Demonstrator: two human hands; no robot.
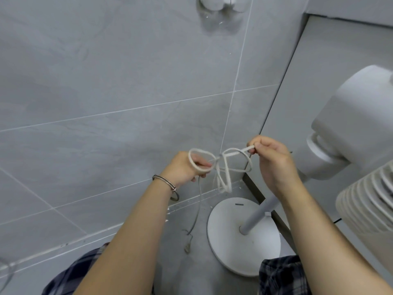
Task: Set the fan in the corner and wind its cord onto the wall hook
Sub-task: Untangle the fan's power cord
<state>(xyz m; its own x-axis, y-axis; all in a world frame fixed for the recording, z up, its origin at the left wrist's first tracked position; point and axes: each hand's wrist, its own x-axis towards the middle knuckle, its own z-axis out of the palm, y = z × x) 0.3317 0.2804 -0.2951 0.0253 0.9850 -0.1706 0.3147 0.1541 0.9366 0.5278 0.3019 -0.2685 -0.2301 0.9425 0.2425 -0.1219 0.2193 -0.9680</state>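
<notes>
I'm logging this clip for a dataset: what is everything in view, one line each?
fan: one, white, at right by the corner, round base on the floor
cord: one, white, looped between both hands, one strand hanging down
plug: one, pale grey, at the cord's lower end, left of the fan
wall hook: one, clear and white, top of the wall
wall tiles: several, grey, ahead
bangle: one, silver, left wrist
checked clothing: dark blue and white, bottom edge
left hand: one, a cord loop around it
right hand: one, pinches the cord
</notes>
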